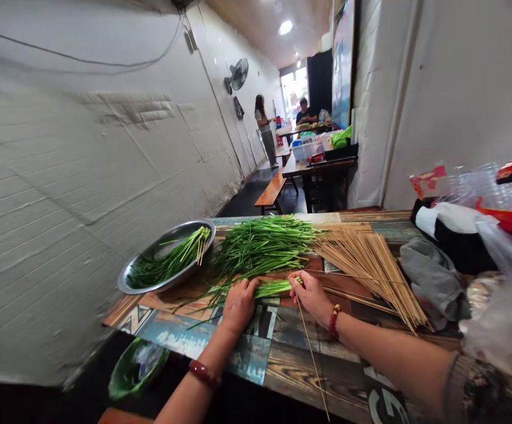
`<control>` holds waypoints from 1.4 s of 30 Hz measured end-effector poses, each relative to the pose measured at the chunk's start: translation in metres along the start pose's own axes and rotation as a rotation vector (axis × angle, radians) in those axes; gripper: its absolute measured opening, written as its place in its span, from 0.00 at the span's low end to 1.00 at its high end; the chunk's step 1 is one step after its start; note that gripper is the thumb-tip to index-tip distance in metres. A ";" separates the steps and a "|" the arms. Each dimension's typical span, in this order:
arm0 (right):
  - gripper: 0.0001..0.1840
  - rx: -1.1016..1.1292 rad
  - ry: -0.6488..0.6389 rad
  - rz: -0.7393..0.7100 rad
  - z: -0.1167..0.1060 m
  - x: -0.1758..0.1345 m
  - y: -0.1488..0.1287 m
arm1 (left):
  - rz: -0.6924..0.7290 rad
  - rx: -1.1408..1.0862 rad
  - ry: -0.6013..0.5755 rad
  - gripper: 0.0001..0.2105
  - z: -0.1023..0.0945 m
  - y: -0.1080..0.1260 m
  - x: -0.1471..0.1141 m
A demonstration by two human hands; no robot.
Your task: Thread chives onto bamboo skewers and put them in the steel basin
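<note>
So, the right hand (pixel 312 294) pinches a skewer (pixel 309 345) overhanging the table (pixel 247 353) edge; the left hand (pixel 239 303) covers greens (pixel 273 287), grip unclear.

At 12 o'clock, a wall fan (pixel 239 74) is mounted below a lit ceiling lamp (pixel 285 27), and a person (pixel 265 129) stands near the wall. Toward 1 o'clock another person (pixel 305 115) sits. A farther surface (pixel 295 171) carries a clear plastic box (pixel 305 151) and, at 2 o'clock, a bright green item (pixel 341 139); an orange bench (pixel 271 189) stands on its 8 o'clock side. Red packaging (pixel 509 219) lies at 3 o'clock, a crumpled grey cloth (pixel 430 274) toward 4. At 7:30 sits a green container (pixel 122 374) holding clear plastic (pixel 149 357).
</note>
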State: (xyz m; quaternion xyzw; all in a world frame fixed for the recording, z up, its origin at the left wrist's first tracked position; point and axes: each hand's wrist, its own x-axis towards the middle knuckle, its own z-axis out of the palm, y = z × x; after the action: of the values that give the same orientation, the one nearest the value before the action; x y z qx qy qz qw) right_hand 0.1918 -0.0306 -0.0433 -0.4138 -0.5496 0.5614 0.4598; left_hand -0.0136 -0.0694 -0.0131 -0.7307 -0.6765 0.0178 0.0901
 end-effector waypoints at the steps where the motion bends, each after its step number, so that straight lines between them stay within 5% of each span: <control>1: 0.21 0.007 -0.013 0.010 -0.001 -0.001 0.000 | -0.003 -0.001 0.008 0.21 0.001 0.001 0.000; 42: 0.23 0.106 -0.019 0.114 -0.016 -0.017 -0.011 | 0.060 -0.026 0.123 0.23 0.013 0.003 -0.002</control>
State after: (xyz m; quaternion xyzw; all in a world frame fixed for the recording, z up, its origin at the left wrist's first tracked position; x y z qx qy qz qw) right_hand 0.2120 -0.0438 -0.0337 -0.4141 -0.4990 0.6188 0.4434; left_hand -0.0129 -0.0699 -0.0261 -0.7515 -0.6475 -0.0334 0.1215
